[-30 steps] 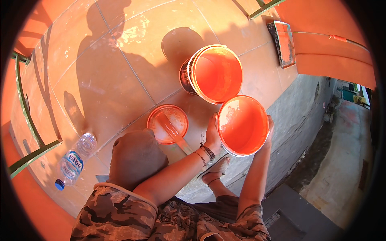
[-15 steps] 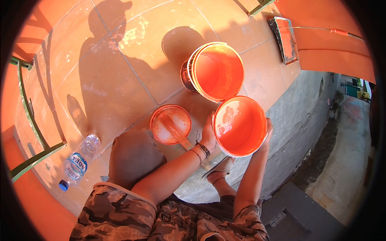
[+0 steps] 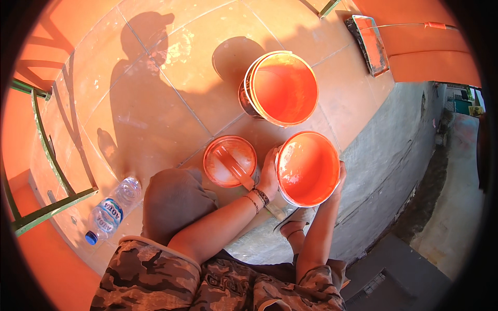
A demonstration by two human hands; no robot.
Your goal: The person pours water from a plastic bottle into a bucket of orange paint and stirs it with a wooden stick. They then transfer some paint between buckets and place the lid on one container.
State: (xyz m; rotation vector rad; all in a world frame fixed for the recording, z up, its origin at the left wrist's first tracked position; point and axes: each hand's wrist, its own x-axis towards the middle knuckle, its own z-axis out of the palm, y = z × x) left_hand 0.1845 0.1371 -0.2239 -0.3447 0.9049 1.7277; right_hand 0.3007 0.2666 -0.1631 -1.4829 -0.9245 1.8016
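Between both hands I hold a small paint bucket [image 3: 308,168], its inside coated in orange paint. My left hand [image 3: 268,173] grips its left wall and my right hand [image 3: 340,179] its right wall; the fingers are partly hidden behind it. Just beyond stands a larger bucket [image 3: 284,89] with a pale rim and orange paint inside. To the left, a round paint-smeared lid [image 3: 230,160] lies on the tiles. A flat orange-stained stirring stick [image 3: 234,168] rests across it, partly covered by my left wrist.
A clear plastic bottle [image 3: 112,210] with a blue cap lies left of my knee. A paint tray [image 3: 369,45] with a long-handled tool rests at the far right. Green metal frames [image 3: 54,210] stand at the left. The tiled floor drops off along a grey wall [image 3: 386,150] on the right.
The small bucket has come slightly nearer to me, leaving a gap between it and the larger bucket. Both hands still hold it, and the whole view has shifted a little.
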